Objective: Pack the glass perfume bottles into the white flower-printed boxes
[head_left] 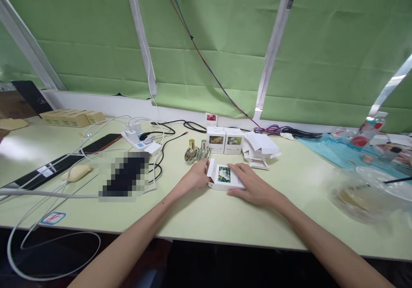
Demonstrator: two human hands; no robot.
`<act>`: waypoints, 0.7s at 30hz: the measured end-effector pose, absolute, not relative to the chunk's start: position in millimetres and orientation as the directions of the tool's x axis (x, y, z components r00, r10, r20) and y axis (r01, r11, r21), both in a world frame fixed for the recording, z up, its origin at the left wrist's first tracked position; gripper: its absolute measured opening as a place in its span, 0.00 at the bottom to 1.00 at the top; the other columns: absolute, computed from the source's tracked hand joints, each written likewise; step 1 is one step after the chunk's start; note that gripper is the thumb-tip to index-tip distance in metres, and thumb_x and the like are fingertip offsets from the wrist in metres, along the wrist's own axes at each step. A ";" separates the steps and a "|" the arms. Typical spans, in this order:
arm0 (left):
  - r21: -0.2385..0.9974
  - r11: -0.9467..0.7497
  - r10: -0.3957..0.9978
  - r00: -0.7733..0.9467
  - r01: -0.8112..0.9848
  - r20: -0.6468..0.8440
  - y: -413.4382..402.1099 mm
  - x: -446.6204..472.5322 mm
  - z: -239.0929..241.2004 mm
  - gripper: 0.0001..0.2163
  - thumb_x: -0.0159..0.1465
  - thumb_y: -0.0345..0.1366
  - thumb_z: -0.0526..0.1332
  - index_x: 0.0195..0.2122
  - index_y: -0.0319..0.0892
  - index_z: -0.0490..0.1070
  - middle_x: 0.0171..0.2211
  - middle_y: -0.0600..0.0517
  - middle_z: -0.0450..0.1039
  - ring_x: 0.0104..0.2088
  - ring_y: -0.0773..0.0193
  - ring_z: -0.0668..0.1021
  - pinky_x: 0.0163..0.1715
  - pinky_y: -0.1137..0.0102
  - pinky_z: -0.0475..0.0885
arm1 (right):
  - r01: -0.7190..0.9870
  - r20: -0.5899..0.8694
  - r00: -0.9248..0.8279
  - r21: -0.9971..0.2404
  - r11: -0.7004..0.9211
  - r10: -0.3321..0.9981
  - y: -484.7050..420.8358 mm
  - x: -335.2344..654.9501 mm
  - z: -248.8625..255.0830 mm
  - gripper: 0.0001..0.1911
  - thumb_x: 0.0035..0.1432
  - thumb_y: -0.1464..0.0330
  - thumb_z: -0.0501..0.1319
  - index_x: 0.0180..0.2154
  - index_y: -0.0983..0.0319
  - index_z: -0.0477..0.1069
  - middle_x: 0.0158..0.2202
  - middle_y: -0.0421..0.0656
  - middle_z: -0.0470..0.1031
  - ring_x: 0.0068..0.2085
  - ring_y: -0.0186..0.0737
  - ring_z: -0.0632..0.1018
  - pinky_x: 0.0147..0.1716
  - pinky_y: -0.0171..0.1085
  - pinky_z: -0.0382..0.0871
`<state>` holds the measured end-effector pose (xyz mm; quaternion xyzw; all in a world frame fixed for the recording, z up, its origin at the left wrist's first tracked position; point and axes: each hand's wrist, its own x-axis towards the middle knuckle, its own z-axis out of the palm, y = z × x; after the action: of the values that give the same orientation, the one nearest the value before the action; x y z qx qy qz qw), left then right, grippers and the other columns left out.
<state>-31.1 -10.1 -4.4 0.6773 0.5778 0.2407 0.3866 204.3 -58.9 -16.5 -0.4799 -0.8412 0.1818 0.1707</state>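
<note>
My left hand point(195, 177) and right hand point(251, 186) grasp the white flower box point(225, 177) mid-worktop point(206, 219), two perfume bottles point(197, 151) just behind it.

The box point(225, 178) is smooth white card with a glossy flower print. The bottles point(197, 151) are clear glass with shiny gold metal caps. The surface point(225, 219) is pale green laminate, smooth with a faint sheen. The blinds point(225, 43) are matt green cloth.
</note>
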 end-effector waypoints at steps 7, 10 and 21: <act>0.882 0.195 0.861 0.355 0.428 -0.363 -12.7 -30.6 1.3 0.11 0.58 0.31 0.59 0.43 0.40 0.67 0.17 0.57 0.68 0.12 0.73 0.59 0.13 0.77 0.47 | 0.711 0.103 -0.485 -0.531 0.460 0.868 -53.1 213.2 -18.3 0.45 0.60 0.50 0.63 0.71 0.55 0.48 0.65 0.52 0.59 0.66 0.54 0.62 0.65 0.51 0.58; 0.890 0.283 0.817 0.396 0.357 -0.419 -9.6 -30.8 2.5 0.10 0.57 0.29 0.61 0.41 0.39 0.66 0.23 0.52 0.73 0.12 0.77 0.60 0.12 0.78 0.43 | 0.671 0.146 -0.489 -0.567 0.478 0.860 -49.7 218.5 -19.4 0.45 0.58 0.52 0.66 0.70 0.56 0.51 0.64 0.52 0.61 0.66 0.54 0.63 0.65 0.51 0.58; 0.906 0.363 0.758 0.498 0.216 -0.422 -16.0 -24.9 11.0 0.07 0.56 0.34 0.65 0.32 0.35 0.72 0.27 0.50 0.74 0.16 0.81 0.60 0.12 0.80 0.44 | 0.602 0.195 -0.464 -0.646 0.469 0.864 -48.6 221.4 -15.9 0.45 0.54 0.55 0.69 0.67 0.57 0.54 0.66 0.53 0.61 0.65 0.56 0.66 0.64 0.53 0.60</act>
<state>-24.9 -16.0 11.0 0.5287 0.4606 0.1975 0.6851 221.4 -48.6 -15.9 -0.4483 -0.8172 0.2537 0.2585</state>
